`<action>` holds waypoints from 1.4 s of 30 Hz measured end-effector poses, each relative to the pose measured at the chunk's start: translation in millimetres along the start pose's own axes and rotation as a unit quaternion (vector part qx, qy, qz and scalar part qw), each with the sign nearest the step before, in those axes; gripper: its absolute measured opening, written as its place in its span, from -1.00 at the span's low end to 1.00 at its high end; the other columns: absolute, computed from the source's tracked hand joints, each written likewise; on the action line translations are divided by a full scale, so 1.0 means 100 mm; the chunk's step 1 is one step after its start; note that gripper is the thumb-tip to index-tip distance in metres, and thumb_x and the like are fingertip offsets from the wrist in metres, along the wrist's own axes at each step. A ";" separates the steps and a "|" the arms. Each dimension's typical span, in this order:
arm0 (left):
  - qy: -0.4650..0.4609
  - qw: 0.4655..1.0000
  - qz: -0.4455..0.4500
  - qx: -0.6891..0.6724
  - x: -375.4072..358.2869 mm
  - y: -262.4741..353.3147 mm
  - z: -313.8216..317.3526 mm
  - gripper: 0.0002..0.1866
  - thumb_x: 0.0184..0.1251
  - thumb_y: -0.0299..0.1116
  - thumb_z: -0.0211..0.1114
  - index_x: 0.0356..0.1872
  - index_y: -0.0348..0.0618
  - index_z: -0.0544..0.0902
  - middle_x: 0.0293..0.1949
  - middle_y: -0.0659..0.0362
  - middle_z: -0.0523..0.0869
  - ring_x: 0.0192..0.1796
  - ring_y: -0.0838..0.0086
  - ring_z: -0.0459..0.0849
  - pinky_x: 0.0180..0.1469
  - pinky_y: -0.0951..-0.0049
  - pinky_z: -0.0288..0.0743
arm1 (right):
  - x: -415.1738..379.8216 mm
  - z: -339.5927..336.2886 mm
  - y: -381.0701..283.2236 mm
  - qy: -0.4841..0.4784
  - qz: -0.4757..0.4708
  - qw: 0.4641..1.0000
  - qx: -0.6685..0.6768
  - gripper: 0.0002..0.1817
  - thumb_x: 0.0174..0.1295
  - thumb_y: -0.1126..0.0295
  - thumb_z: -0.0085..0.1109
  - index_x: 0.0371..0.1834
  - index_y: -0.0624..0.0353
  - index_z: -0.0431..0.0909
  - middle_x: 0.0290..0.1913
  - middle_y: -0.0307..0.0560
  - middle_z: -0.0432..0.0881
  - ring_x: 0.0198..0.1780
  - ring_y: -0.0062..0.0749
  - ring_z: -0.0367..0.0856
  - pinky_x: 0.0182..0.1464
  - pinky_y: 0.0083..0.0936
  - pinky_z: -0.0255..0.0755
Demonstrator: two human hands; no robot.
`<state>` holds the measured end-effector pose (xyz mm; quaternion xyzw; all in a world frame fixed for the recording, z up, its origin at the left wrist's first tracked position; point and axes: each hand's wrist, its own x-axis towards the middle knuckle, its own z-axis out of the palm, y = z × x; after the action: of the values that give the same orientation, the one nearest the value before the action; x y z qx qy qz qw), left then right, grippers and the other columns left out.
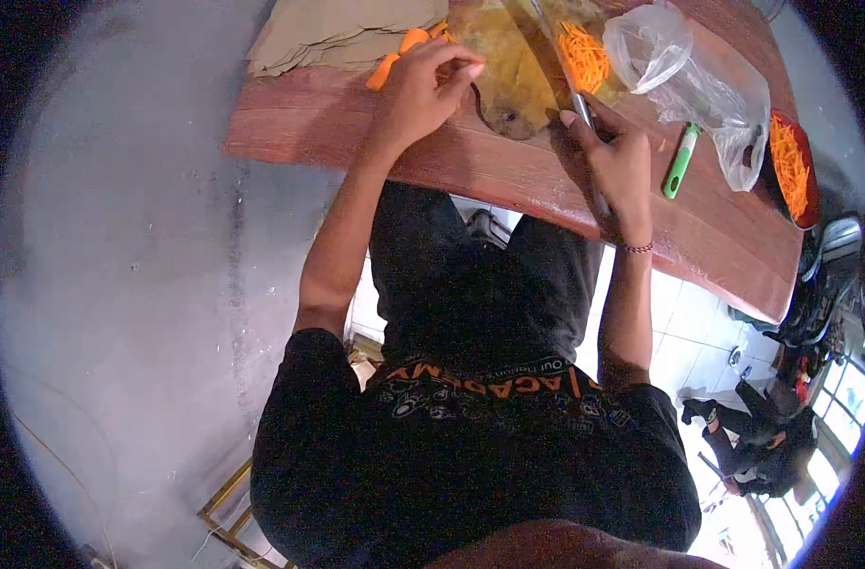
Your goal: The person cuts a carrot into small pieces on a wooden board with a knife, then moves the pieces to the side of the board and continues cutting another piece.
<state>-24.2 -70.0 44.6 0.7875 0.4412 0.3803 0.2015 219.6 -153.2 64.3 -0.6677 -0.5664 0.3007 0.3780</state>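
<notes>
My right hand (617,161) is wrapped round the handle of a knife (553,44), whose blade points away from me across a worn, yellowish-brown cutting board (504,71). Just right of the blade lies a pile of carrot shreds (584,57). My left hand (425,93) hovers by the board's left edge with thumb and index finger pinched together; whatever is between the tips is too small to make out. Larger carrot pieces (383,71) lie beside and partly behind this hand.
A green-handled peeler (681,161) and a clear plastic bag (726,114) lie to the right on the reddish wooden table (290,119). At the right edge stands a dish (810,213) of carrot shreds. Brown paper (328,28) covers the far left. Another person (764,436) is at lower right.
</notes>
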 end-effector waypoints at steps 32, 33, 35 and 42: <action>-0.054 0.998 0.003 0.021 0.24 -0.27 0.31 -0.73 0.22 -0.17 0.50 -0.19 -0.12 0.76 -0.19 0.16 0.74 -0.21 0.35 0.77 -0.17 0.33 0.62 | 0.06 0.18 -0.28 -0.130 0.082 0.973 0.173 -0.67 0.48 0.22 0.16 -0.25 0.31 0.65 -0.52 -0.17 0.67 -0.62 -0.61 0.57 -0.60 -0.56 0.42; -0.044 0.999 0.009 0.016 0.24 -0.27 0.31 -0.73 0.22 -0.17 0.50 -0.19 -0.13 0.76 -0.21 0.16 0.74 -0.21 0.35 0.76 -0.15 0.32 0.62 | 0.07 0.18 -0.29 -0.130 0.082 0.973 0.172 -0.67 0.48 0.22 0.16 -0.25 0.31 0.65 -0.52 -0.17 0.67 -0.62 -0.61 0.57 -0.60 -0.56 0.42; -0.033 0.999 0.015 0.011 0.22 -0.25 0.31 -0.72 0.22 -0.17 0.49 -0.20 -0.14 0.76 -0.22 0.15 0.74 -0.20 0.35 0.76 -0.13 0.32 0.62 | 0.08 0.19 -0.30 -0.142 0.109 0.971 0.160 -0.67 0.45 0.25 0.20 -0.08 0.38 0.68 -0.43 -0.15 0.71 -0.60 -0.62 0.56 -0.52 -0.58 0.45; -0.013 1.000 0.012 0.015 0.18 -0.26 0.32 -0.71 0.18 -0.11 0.51 -0.23 -0.09 0.80 -0.25 0.15 0.75 -0.23 0.30 0.74 -0.12 0.32 0.62 | 0.10 0.22 -0.30 -0.150 0.119 0.966 0.174 -0.66 0.45 0.25 0.21 0.02 0.36 0.66 -0.39 -0.14 0.73 -0.59 -0.63 0.56 -0.52 -0.60 0.45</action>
<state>-7.6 -40.9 14.8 0.8008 0.4345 0.3655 0.1904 187.3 -137.5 77.9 -0.6018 -0.4720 0.5341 0.3603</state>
